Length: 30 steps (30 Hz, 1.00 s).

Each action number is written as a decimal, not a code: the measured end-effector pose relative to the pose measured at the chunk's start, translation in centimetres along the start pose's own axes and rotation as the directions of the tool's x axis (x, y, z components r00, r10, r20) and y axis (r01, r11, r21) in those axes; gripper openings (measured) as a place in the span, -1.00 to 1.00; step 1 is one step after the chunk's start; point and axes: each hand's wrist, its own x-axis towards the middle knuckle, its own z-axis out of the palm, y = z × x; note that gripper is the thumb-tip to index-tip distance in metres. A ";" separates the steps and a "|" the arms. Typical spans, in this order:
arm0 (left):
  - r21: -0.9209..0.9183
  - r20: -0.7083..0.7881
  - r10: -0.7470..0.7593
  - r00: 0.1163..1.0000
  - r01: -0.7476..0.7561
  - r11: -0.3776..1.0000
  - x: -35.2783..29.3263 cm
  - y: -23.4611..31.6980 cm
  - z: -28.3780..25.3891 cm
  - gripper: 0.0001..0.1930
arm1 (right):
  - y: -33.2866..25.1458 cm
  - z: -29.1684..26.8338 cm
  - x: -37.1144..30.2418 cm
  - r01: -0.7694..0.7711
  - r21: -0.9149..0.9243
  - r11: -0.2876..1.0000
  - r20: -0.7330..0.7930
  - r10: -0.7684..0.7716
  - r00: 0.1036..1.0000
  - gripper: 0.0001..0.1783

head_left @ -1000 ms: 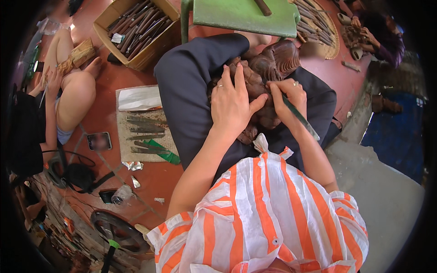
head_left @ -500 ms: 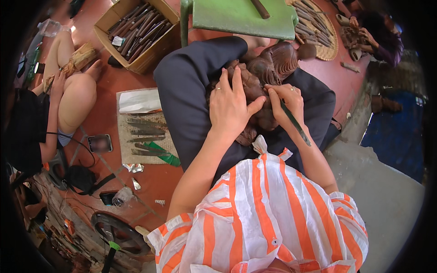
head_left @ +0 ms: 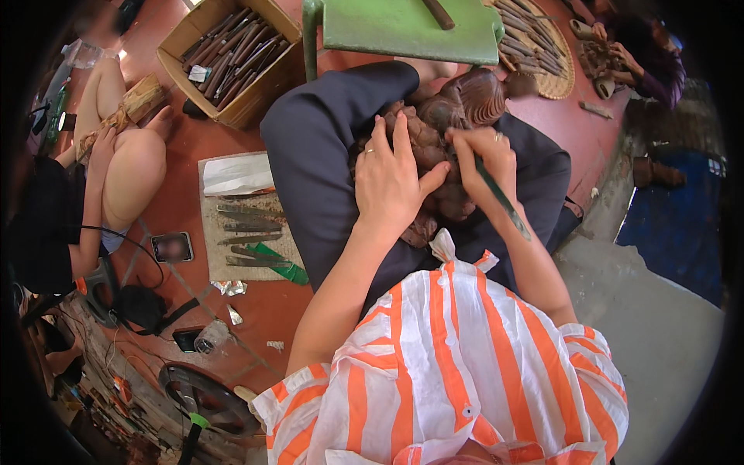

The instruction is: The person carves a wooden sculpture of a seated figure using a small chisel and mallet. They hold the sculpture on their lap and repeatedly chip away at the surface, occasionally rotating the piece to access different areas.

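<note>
A dark brown wood carving lies in my lap between my thighs, with rounded lumpy forms and a smooth part cut with fine wavy grooves. My left hand rests on its left side, fingers spread and thumb stretched toward the right. My right hand is closed round a slim, flat metal carving tool, whose back end runs down over my wrist. The tool's working tip is hidden by my fingers, close to the carving's middle. Part of the carving is hidden under my left hand.
Several flat blades lie on a pale mat to the left. A cardboard box of tools, a green stool and a woven tray with tools stand beyond. People work at left and far right. A phone lies on the floor.
My right hand has shifted slightly up and left along the carving, and the tool's back end has risen a little with it. My left hand keeps its place.
</note>
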 end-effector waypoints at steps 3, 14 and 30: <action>0.003 0.001 0.011 1.000 -0.011 1.000 -0.1 -0.1 -0.1 -0.15 | -0.4 -0.8 -1.6 -0.106 -0.096 0.990 0.090 0.115 0.989 -0.94; 0.002 -0.003 0.026 1.000 -0.026 1.000 -0.2 0.1 0.0 -0.14 | -0.6 -1.0 -0.4 -0.202 -0.074 0.977 0.138 0.210 0.968 -0.92; 0.024 -0.024 0.049 0.999 -0.048 0.999 -0.3 -0.2 0.2 -0.17 | 0.2 -0.8 -1.5 -0.052 -0.047 0.998 0.078 0.056 0.995 -0.93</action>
